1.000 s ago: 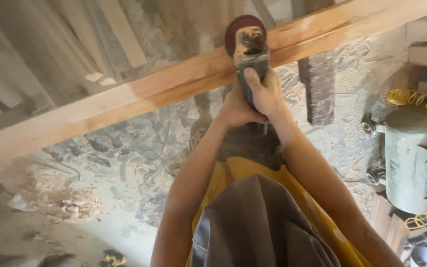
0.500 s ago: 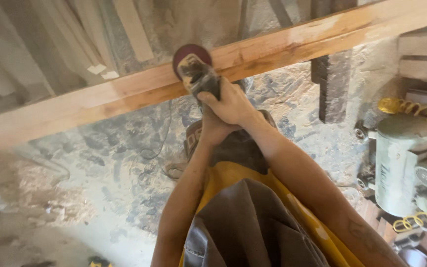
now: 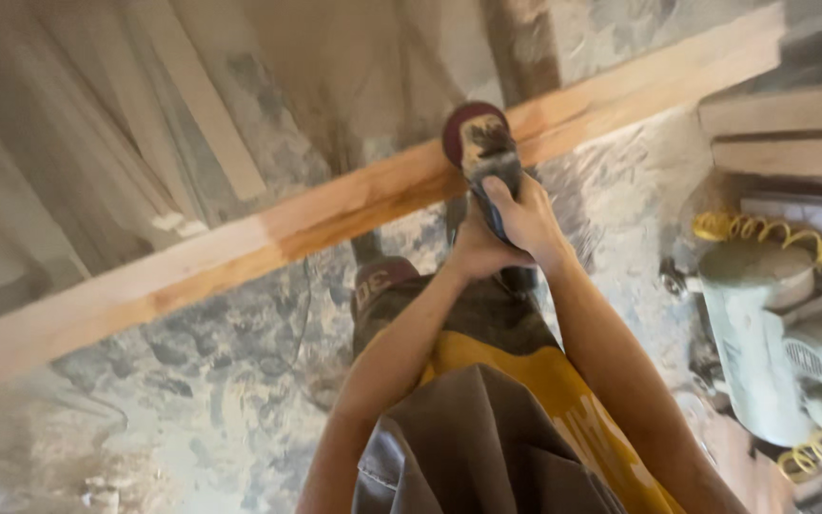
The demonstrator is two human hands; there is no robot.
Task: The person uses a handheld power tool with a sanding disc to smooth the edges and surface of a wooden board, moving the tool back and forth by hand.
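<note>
Just right of the frame's centre, near the top, the sander sits with its dark red disc on the plank, which runs on a slant from the lower left edge up to the upper right. Both hands are wrapped tight around the tool's body: the right hand on top with the thumb laid along the casing, the left hand tucked under and partly hidden behind it, so its fingers cannot be made out in full. Judging by the wood's colour, the stretch from the disc leftward to about the frame's middle looks warmer and fresher, while the part further to the lower left is paler and dull; to the upper right past the disc the surface is too blurred to grade. So the plank seems partly worked, with a good length left. Below it lies a dusty floor, and at the right edge stands a pale machine with a yellow coiled hose
</note>
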